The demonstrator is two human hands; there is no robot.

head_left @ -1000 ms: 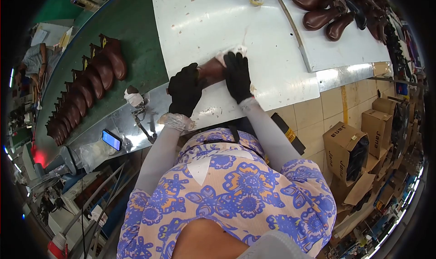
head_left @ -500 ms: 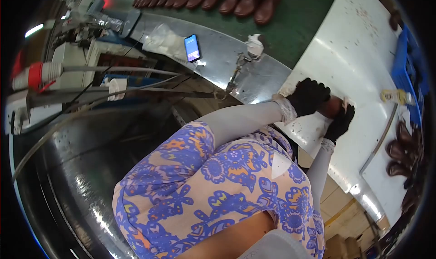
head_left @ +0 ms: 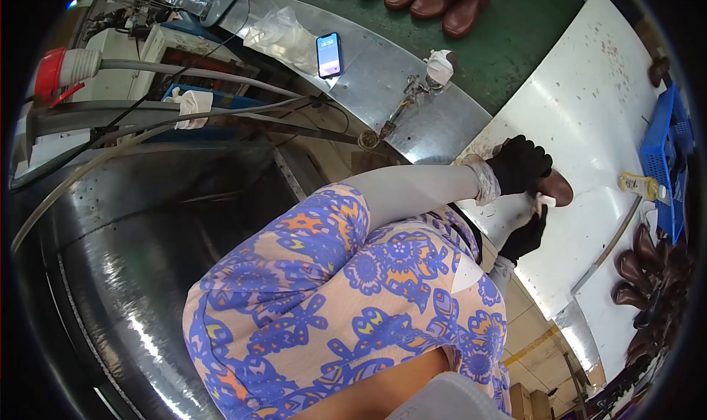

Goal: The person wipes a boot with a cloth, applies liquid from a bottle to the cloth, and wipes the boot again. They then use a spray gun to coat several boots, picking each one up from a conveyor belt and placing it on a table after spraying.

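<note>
Two black-gloved hands meet at the near edge of the white table [head_left: 589, 88]. The left hand [head_left: 521, 163] is clamped over a brown shoe [head_left: 557, 189], whose toe pokes out just past the fingers and lies on the tabletop. Right below that grip, the right hand [head_left: 524, 236] pinches a white cloth [head_left: 543, 203] against the shoe's side. Beyond the toe, well apart, stand a yellow bottle [head_left: 636, 185] and a blue crate [head_left: 663, 155]. Behind the left wrist, a phone [head_left: 329, 54] lies on the metal ledge.
</note>
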